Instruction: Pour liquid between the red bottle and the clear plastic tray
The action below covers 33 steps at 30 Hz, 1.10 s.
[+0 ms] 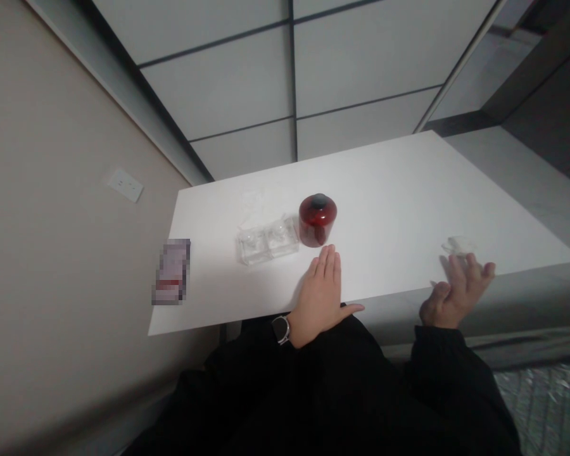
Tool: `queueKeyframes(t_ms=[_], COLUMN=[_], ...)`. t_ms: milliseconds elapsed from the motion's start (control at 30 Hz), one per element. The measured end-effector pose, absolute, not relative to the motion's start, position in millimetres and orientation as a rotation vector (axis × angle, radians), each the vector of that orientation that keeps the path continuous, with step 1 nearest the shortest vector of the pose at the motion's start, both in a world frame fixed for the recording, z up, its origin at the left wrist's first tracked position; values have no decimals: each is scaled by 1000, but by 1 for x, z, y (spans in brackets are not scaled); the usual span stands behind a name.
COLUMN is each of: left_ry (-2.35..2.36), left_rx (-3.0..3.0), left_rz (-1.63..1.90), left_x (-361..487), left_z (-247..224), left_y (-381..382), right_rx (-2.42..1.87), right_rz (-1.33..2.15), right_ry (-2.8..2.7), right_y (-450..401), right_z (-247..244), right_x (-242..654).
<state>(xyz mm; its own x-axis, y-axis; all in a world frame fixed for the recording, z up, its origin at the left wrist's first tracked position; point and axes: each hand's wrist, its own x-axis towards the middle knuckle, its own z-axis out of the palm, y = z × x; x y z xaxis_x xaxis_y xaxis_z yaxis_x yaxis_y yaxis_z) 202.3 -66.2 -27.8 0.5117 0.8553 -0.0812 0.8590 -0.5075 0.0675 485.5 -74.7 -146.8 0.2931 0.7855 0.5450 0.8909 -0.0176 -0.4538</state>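
My left hand (319,296) hovers over or rests at the table's near edge, palm down, fingers straight and thumb out. Its fingertips point at a dark red, glossy jar (316,223) with a black knob on top; I cannot tell whether they touch it. Left of the jar stands a clear two-part container (268,242) with see-through items inside. My right hand (460,285) is raised at the table's near right edge, fingers spread and slightly curled. Just beyond its fingertips lies a small clear object (458,244), partly covered by the fingers; its kind is unclear.
The white table (384,183) runs along a panelled white sliding door (247,82). A blurred-out packet or box (172,272) lies on its left end. A wall with a socket plate (126,185) is at the left; the table's right corner juts toward the floor.
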Motion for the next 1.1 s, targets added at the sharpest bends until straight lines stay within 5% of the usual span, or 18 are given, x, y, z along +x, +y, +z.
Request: queueKeyframes(t_ms=[933, 1100], left_ry=[1541, 1369], left_rx=[2812, 2819], left_rz=[-217, -173], left_x=[295, 289], left_z=[-37, -27], left_y=[-26, -23], right_rx=[-1887, -1504], right_rz=[-231, -376], right_ry=[-1505, -1461], right_y=[-71, -63], right_z=[-166, -171], right_x=[492, 491])
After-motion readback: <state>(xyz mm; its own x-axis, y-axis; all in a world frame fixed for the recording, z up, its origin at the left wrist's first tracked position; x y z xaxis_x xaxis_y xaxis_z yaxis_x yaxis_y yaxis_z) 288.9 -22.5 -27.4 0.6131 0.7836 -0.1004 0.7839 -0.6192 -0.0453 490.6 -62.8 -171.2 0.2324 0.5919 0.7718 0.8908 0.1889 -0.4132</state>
